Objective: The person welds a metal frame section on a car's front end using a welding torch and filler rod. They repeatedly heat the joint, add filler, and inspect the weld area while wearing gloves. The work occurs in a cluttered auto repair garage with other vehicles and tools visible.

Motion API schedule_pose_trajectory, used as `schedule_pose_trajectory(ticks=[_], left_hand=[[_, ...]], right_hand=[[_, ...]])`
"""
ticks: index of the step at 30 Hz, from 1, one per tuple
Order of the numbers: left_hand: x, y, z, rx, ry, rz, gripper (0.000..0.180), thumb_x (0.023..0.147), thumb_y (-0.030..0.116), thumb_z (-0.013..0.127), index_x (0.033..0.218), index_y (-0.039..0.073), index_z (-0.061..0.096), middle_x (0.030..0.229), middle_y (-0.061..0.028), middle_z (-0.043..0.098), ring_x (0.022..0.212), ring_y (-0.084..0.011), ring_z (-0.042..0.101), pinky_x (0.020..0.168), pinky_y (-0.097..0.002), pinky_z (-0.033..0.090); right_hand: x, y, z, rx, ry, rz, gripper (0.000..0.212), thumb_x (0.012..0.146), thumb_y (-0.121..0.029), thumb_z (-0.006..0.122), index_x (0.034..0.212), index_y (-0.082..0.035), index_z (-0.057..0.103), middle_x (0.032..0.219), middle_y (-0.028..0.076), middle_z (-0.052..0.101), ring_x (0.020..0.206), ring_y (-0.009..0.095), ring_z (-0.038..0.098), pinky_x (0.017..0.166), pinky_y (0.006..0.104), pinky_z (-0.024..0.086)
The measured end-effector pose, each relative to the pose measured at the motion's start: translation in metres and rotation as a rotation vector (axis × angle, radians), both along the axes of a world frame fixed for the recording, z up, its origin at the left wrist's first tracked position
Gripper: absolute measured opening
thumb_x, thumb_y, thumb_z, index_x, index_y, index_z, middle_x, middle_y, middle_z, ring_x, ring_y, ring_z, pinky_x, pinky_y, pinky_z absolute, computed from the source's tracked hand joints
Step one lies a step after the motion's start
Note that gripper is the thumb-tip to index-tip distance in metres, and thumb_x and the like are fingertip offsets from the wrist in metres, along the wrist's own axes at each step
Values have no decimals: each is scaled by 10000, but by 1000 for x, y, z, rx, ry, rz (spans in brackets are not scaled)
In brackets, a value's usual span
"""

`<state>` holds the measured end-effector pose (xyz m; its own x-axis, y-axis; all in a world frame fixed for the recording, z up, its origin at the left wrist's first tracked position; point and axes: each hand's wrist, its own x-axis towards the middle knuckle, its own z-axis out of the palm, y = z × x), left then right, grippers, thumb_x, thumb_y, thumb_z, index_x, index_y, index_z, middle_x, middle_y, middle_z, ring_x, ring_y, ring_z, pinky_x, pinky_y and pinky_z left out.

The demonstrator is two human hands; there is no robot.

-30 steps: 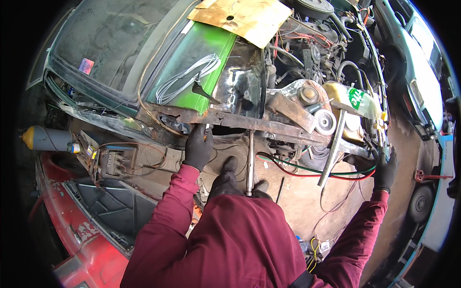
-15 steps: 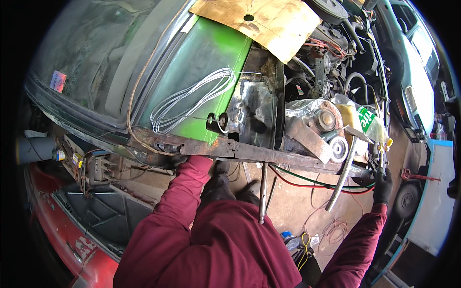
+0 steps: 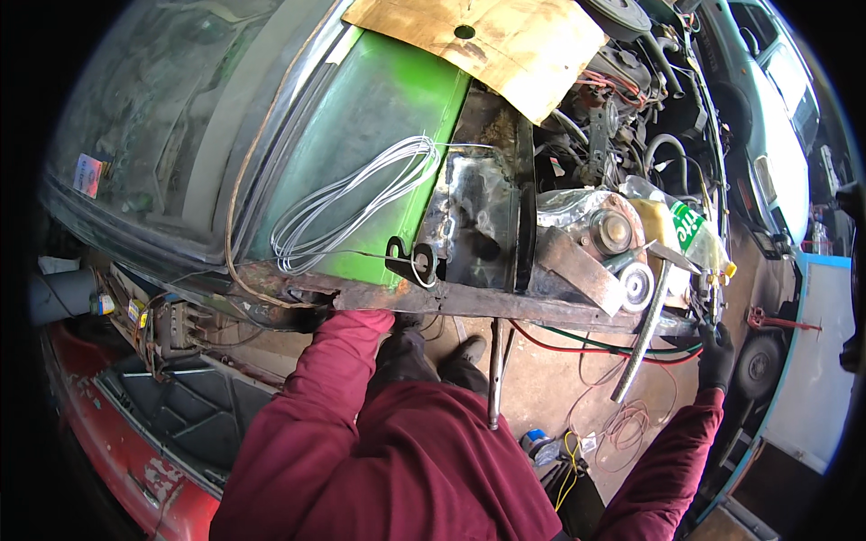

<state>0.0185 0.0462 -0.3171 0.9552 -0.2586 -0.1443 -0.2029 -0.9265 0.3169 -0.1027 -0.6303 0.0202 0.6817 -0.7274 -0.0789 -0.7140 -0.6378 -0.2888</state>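
My right hand [image 3: 717,357], in a black glove, closes around the handle of a gas torch [image 3: 713,305] at the right end of the car's front edge. A red hose [image 3: 577,350] and a green hose [image 3: 591,343] run to that hand. My left forearm [image 3: 347,347], in a maroon sleeve, reaches under the rusty metal rail [image 3: 406,298]; the hand there is mostly hidden, and its fingers do not show. Above it, a coil of pale wire [image 3: 361,203] and a black bracket [image 3: 401,261] lie on the green panel [image 3: 383,99].
A hammer [image 3: 651,316] hangs over the edge beside a worn metal strip [image 3: 582,270] and a pulley [image 3: 635,286]. A metal bar [image 3: 495,374] points down toward me. Cardboard [image 3: 487,45] covers part of the car. Cables [image 3: 627,433] lie on the floor; a red panel [image 3: 117,433] stands left.
The view has shifted slightly. My left forearm has moved a little left along the rail, while my right hand stays at the torch.
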Motion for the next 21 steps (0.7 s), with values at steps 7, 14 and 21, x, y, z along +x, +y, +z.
schedule_pose_trajectory(ticks=[7, 14, 21], left_hand=[[-25, 22, 17, 49, 6, -21, 306, 1099, 229, 577, 1300, 37, 704, 1235, -180, 740, 1102, -351, 712, 1005, -507, 564], [-29, 23, 23, 84, -56, -35, 323, 1104, 235, 575, 1316, 28, 703, 1252, -190, 739, 1121, -356, 710, 1023, -516, 557], [-18, 11, 88, 108, -322, -30, 340, 1109, 242, 574, 1332, 19, 701, 1269, -199, 738, 1139, -361, 708, 1041, -526, 550]], right_hand=[[-7, -11, -6, 55, -104, 75, 669, 1007, -383, 800, 1485, 56, 638, 1208, 245, 800, 1105, 279, 762, 974, 396, 556], [-12, 6, -1, 220, -310, 136, 645, 1022, -360, 796, 1469, 78, 641, 1257, 238, 786, 1109, 277, 756, 1008, 406, 555], [-44, -6, 11, -218, -309, 102, 533, 1039, -393, 732, 1437, -38, 707, 1235, 231, 781, 1136, 375, 755, 992, 461, 576]])
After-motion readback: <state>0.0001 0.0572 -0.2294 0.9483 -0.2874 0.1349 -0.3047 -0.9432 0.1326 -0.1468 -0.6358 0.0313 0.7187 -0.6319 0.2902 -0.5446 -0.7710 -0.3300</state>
